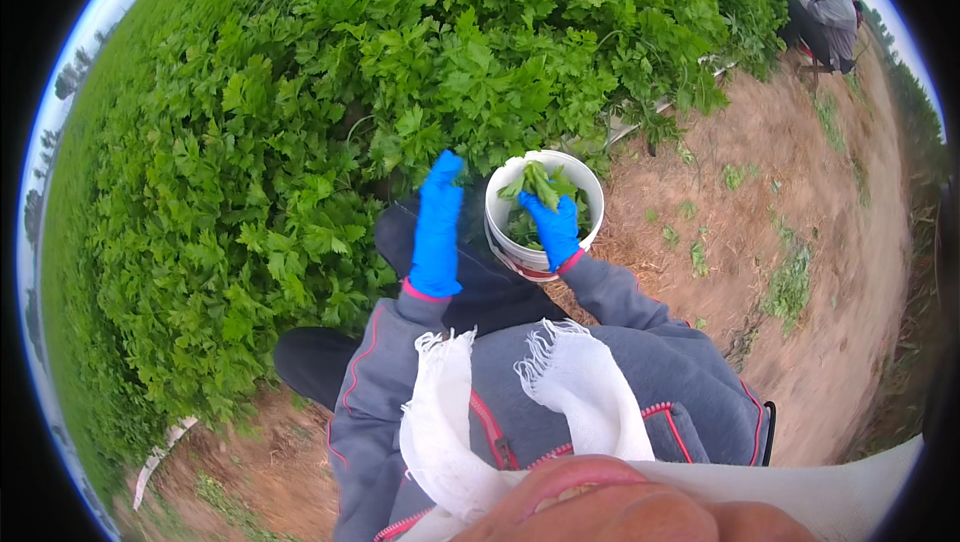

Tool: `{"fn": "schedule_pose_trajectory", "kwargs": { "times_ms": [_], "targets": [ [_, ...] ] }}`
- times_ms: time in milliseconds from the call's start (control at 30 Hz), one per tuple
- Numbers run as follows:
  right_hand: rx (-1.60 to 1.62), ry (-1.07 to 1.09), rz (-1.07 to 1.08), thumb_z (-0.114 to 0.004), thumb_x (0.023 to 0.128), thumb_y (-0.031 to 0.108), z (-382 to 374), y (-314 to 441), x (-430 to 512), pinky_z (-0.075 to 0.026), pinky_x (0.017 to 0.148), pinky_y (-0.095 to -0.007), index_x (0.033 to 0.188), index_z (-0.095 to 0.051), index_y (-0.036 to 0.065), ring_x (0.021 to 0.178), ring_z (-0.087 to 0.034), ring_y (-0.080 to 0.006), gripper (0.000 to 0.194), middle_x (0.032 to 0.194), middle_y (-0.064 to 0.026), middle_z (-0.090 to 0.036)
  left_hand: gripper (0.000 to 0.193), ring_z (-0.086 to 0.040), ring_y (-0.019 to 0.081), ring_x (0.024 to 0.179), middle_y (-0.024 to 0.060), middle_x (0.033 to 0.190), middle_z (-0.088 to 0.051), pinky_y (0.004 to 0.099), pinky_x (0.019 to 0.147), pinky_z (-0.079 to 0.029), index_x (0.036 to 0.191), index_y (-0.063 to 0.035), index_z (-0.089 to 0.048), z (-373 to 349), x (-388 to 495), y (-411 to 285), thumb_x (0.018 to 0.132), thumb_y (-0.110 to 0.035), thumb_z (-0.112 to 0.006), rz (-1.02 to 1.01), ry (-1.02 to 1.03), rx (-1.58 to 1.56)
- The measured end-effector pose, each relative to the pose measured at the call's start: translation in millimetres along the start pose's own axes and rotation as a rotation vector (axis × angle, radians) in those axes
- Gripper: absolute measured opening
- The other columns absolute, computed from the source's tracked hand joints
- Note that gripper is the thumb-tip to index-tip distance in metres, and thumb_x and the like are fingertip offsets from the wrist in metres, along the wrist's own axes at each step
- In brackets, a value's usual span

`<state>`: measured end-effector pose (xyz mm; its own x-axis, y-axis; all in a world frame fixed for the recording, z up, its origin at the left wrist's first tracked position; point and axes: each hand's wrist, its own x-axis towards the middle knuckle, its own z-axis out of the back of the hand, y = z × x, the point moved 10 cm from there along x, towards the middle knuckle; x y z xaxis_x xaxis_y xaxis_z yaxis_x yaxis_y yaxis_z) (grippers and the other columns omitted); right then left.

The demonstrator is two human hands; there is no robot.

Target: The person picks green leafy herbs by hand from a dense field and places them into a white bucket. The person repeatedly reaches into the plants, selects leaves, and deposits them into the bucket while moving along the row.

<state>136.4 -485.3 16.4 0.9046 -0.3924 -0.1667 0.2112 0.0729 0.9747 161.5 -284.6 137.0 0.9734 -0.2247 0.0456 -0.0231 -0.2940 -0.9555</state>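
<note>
A white plastic bucket [495, 230] stands on the ground in front of me, with green leaves [523, 229] inside. My right hand [556, 225], in a blue glove, is over the bucket's opening and holds a small bunch of leafy green stalks [538, 180]. Left of the bucket, my left hand [439, 230], also gloved in blue, is raised at the edge of the leafy, celery-like plants [480, 84]. Its fingertips are slightly blurred, and I cannot make out whether anything is between them.
Dense plants fill the left and the far side. Bare soil [750, 167] lies on the right, with scattered plant scraps [787, 279]. A pale strip [161, 459] edges the plants at lower left. Another person [829, 16] sits low beside the plants at upper right.
</note>
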Motion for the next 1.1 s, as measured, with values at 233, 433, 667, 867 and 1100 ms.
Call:
{"fn": "schedule_pose_trajectory", "kwargs": {
  "times_ms": [233,433,667,867,1100],
  "targets": [
    [-0.948,0.109,0.186,-0.075,0.071,0.035,21,-18,2,-0.041,0.096,-0.0461,0.135,-0.038,0.007,0.121,-0.043,-0.0397,0.079,0.140,-0.0241,-0.030,0.046,-0.037,0.0277,0.130,0.0095,0.141,-0.041,0.0459,0.105,-0.028,0.133,-0.0105,-0.044,111,-19,-80,0.095,-0.037,-0.045,-0.307,-0.442,-0.096],
    [-0.482,0.125,0.431,-0.067,0.083,0.027,-49,60,-10,-0.046,0.069,-0.0307,0.102,-0.066,0.006,0.076,-0.059,-0.0192,0.028,0.086,-0.0087,-0.063,0.037,-0.050,0.0263,0.117,0.0142,0.130,-0.052,0.0440,0.096,-0.037,0.123,-0.0061,-0.049,244,-147,-151,0.093,-0.027,-0.051,-0.602,-0.902,0.065],
    [-0.002,0.344,0.496,-0.069,0.085,0.018,-141,113,-25,-0.036,0.049,-0.0274,0.060,-0.051,0.005,0.052,-0.041,-0.0063,0.033,0.055,-0.0007,-0.052,0.035,-0.055,0.0258,0.109,0.0130,0.120,-0.059,0.0431,0.091,-0.042,0.119,-0.0050,-0.051,355,-378,-119,0.093,-0.027,-0.054,-0.538,-1.513,0.157],
    [-0.099,0.546,0.409,-0.069,0.085,0.024,-219,81,-36,-0.035,0.050,-0.0253,0.057,-0.053,0.007,0.052,-0.043,-0.0061,0.036,0.057,0.0005,-0.053,0.036,-0.057,0.0256,0.105,0.0128,0.118,-0.060,0.0412,0.087,-0.043,0.118,-0.0073,-0.051,371,-504,-12,0.090,-0.029,-0.057,-0.346,-1.857,-0.075],
    [-0.263,0.590,0.523,-0.070,0.084,0.018,-243,62,-34,-0.034,0.048,-0.0238,0.057,-0.052,0.007,0.052,-0.044,-0.0062,0.034,0.058,0.0009,-0.052,0.033,-0.061,0.0213,0.094,0.0086,0.108,-0.064,0.0382,0.078,-0.046,0.113,-0.0081,-0.055,394,-489,50,0.088,-0.030,-0.060,-0.198,-1.894,-0.149]
  ]
}}
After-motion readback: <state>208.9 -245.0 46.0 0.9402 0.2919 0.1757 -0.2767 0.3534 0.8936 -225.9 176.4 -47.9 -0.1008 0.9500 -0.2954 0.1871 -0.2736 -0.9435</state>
